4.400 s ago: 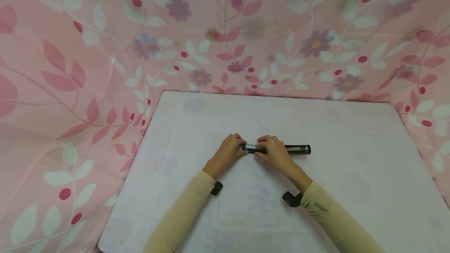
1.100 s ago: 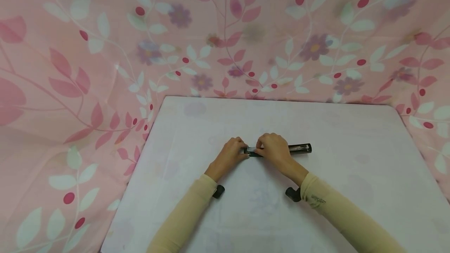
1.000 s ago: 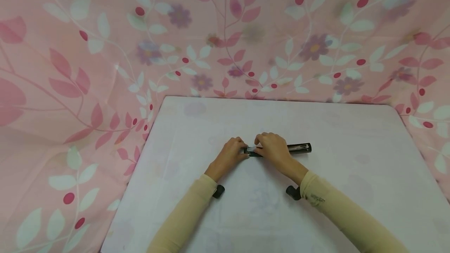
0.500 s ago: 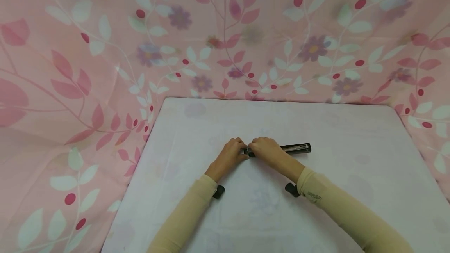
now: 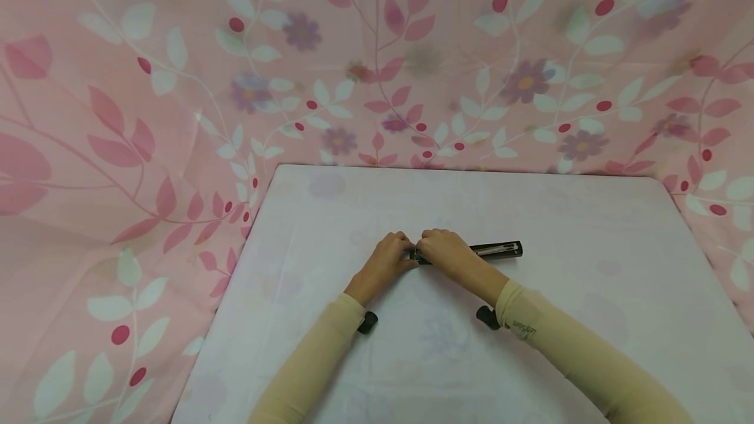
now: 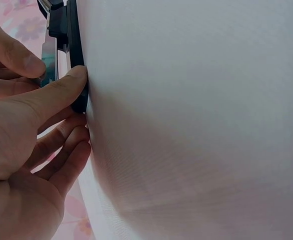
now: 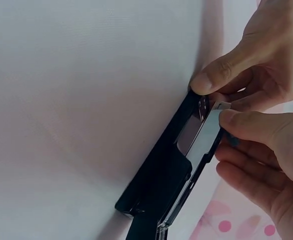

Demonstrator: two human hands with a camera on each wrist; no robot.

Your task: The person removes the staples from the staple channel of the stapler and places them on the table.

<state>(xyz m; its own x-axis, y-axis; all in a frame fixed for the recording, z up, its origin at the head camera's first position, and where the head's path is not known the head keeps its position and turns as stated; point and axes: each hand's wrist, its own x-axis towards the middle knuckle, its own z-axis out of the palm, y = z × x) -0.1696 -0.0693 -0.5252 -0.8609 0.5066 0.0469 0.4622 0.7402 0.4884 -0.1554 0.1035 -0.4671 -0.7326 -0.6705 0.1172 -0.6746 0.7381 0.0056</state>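
A black stapler lies opened out on the white-covered table, its top cover folded back to the right. My left hand grips the left end of the base, thumb on the near side. In the right wrist view the stapler's metal magazine stands at an angle above the black base. My right hand pinches the magazine's free end between thumb and fingers, close beside the left hand's thumb. A small coil spring shows near the hinge. In the head view the right hand hides the stapler's middle.
The table has a pale cloth cover and rounded far corners. A pink floral curtain hangs behind it and along the left side. Black wrist devices stick out under both sleeves.
My right hand has slid left along the stapler from its middle to the left end, close to the left hand. The left hand keeps its grip on the base.
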